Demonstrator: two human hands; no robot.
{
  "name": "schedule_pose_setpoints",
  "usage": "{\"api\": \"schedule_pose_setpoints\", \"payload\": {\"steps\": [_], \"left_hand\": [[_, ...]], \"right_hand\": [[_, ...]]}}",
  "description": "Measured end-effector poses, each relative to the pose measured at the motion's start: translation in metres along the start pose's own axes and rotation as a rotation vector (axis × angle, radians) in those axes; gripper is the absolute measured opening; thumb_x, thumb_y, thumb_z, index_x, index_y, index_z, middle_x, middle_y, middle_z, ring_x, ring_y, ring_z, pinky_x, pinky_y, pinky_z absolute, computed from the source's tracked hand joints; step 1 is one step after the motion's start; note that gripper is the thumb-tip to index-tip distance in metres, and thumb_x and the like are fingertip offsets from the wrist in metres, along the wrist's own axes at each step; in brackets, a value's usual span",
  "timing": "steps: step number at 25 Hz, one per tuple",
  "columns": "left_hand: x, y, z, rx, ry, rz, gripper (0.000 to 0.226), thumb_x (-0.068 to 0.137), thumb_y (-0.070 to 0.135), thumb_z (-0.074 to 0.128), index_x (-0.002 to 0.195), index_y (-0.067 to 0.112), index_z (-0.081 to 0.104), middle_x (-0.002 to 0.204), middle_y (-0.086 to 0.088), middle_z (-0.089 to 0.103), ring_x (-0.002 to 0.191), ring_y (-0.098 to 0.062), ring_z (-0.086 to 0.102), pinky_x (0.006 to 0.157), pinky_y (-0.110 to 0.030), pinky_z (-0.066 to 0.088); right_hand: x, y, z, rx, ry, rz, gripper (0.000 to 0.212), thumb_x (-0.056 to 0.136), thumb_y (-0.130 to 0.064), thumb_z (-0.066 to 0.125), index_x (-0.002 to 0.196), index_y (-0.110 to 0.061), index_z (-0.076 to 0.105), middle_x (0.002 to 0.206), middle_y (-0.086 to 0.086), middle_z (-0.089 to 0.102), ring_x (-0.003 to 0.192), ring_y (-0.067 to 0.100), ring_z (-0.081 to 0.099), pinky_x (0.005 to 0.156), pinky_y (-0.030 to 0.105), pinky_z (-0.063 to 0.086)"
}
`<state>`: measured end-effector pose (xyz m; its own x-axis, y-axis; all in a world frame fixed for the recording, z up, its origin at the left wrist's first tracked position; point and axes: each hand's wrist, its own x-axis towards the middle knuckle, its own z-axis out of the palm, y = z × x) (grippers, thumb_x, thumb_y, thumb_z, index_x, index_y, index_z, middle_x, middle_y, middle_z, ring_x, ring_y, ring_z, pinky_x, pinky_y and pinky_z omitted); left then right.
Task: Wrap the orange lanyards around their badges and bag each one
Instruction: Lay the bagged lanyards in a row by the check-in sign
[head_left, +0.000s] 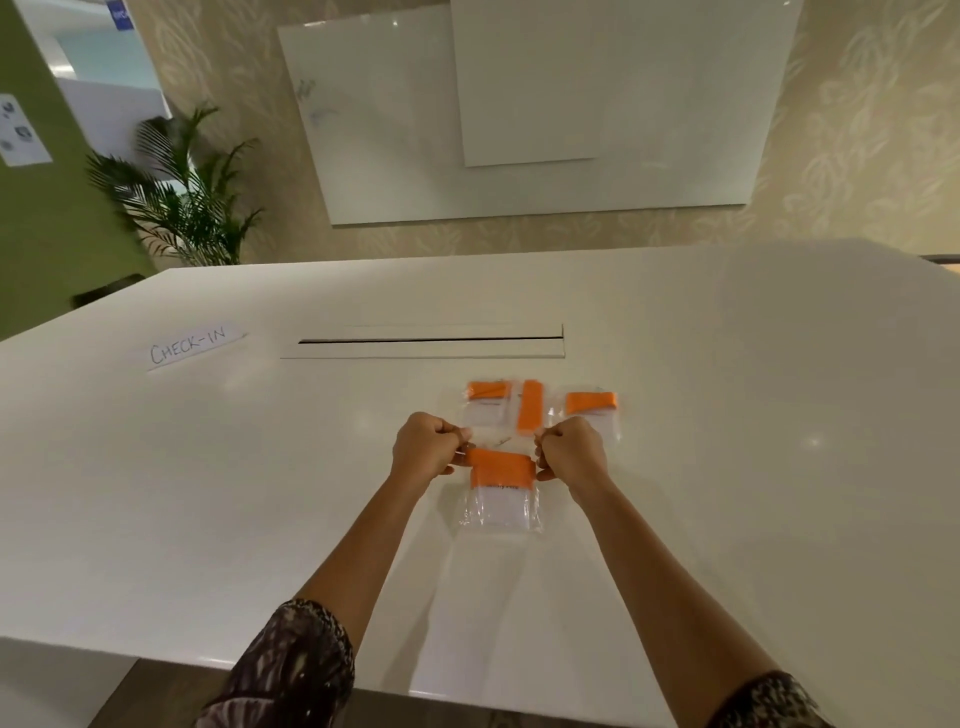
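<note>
A clear plastic bag (500, 512) lies on the white table (208, 493) in front of me, holding a badge wrapped in an orange lanyard (501, 468). My left hand (423, 447) pinches the bag's top left corner. My right hand (574, 449) pinches its top right corner. Both hands have their fingers curled. Behind them lie three more bagged badges with orange lanyards: one at the left (487, 402), one turned upright in the middle (530, 413), one at the right (592, 408), partly hidden by my right hand.
A paper strip reading CHECK-IN (192, 345) lies at the far left of the table. A long cable slot (426, 341) runs across the table's middle. A potted palm (182, 197) and whiteboards (519, 119) stand beyond the far edge.
</note>
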<state>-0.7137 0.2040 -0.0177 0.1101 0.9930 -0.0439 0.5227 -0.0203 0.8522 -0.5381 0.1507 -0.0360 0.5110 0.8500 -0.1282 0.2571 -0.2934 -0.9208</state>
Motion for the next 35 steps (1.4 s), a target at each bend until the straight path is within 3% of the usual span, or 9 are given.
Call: {"api": "schedule_pose_setpoints", "payload": {"steps": [8, 13, 19, 22, 25, 27, 30, 35], "left_hand": [[0.037, -0.04, -0.035, 0.067, -0.1, 0.019, 0.019, 0.088, 0.022, 0.067, 0.084, 0.004, 0.071, 0.08, -0.003, 0.075, 0.068, -0.016, 0.073, 0.066, -0.034, 0.061], [0.051, -0.048, -0.041, 0.091, -0.15, 0.037, 0.016, 0.086, 0.024, 0.07, 0.073, 0.015, 0.069, 0.075, -0.001, 0.075, 0.064, -0.014, 0.073, 0.064, -0.031, 0.06], [0.073, -0.049, -0.051, 0.166, -0.27, 0.03, 0.017, 0.085, 0.027, 0.071, 0.077, 0.013, 0.072, 0.074, -0.001, 0.074, 0.066, -0.014, 0.073, 0.064, -0.029, 0.06], [0.09, -0.046, -0.052, 0.223, -0.239, 0.055, 0.021, 0.087, 0.032, 0.07, 0.081, 0.012, 0.073, 0.078, 0.0, 0.075, 0.067, -0.012, 0.073, 0.071, -0.032, 0.061], [0.108, -0.04, -0.045, 0.203, -0.218, 0.056, 0.023, 0.084, 0.033, 0.072, 0.084, 0.01, 0.071, 0.08, -0.003, 0.075, 0.071, -0.017, 0.073, 0.074, -0.035, 0.061], [0.118, -0.034, -0.035, 0.179, -0.216, 0.033, 0.024, 0.083, 0.032, 0.074, 0.084, 0.009, 0.071, 0.08, -0.006, 0.075, 0.072, -0.02, 0.074, 0.075, -0.037, 0.061], [0.13, -0.021, -0.02, 0.147, -0.2, -0.013, 0.029, 0.082, 0.035, 0.074, 0.082, 0.006, 0.072, 0.079, -0.006, 0.074, 0.069, -0.02, 0.073, 0.073, -0.034, 0.061], [0.141, -0.015, -0.001, 0.227, -0.177, -0.055, 0.035, 0.074, 0.043, 0.078, 0.079, 0.009, 0.072, 0.072, -0.004, 0.073, 0.061, -0.017, 0.069, 0.067, -0.028, 0.058]], "right_hand": [[-0.008, -0.008, 0.063, -0.152, 0.129, 0.004, 0.025, 0.096, -0.022, 0.054, 0.086, -0.001, 0.065, 0.074, 0.01, 0.069, 0.059, 0.021, 0.069, 0.068, 0.039, 0.061], [-0.003, -0.006, 0.072, -0.26, 0.165, -0.019, 0.029, 0.094, -0.026, 0.057, 0.081, -0.001, 0.064, 0.076, 0.012, 0.069, 0.061, 0.025, 0.069, 0.062, 0.037, 0.06], [0.005, -0.011, 0.07, -0.337, 0.167, -0.011, 0.027, 0.091, -0.017, 0.057, 0.079, 0.005, 0.068, 0.066, 0.013, 0.07, 0.045, 0.018, 0.066, 0.059, 0.037, 0.061], [0.012, -0.021, 0.069, -0.322, 0.185, -0.07, 0.026, 0.09, -0.01, 0.054, 0.075, 0.007, 0.069, 0.064, 0.016, 0.07, 0.043, 0.017, 0.065, 0.057, 0.038, 0.06], [0.023, -0.037, 0.077, -0.389, 0.186, -0.145, 0.026, 0.088, -0.006, 0.051, 0.072, 0.007, 0.066, 0.063, 0.018, 0.065, 0.05, 0.025, 0.061, 0.046, 0.024, 0.044], [0.034, -0.043, 0.088, -0.441, 0.15, -0.164, 0.023, 0.085, -0.002, 0.048, 0.067, 0.005, 0.061, 0.064, 0.018, 0.058, 0.052, 0.019, 0.047, 0.047, 0.025, 0.034], [0.049, -0.046, 0.098, -0.491, 0.157, -0.165, 0.023, 0.081, -0.002, 0.046, 0.063, -0.009, 0.059, 0.064, 0.008, 0.056, 0.056, 0.016, 0.044, 0.05, 0.03, 0.035], [0.063, -0.047, 0.098, -0.556, 0.19, -0.203, 0.025, 0.077, 0.0, 0.044, 0.054, -0.009, 0.049, 0.058, 0.002, 0.046, 0.057, 0.015, 0.041, 0.05, 0.028, 0.034]]}}
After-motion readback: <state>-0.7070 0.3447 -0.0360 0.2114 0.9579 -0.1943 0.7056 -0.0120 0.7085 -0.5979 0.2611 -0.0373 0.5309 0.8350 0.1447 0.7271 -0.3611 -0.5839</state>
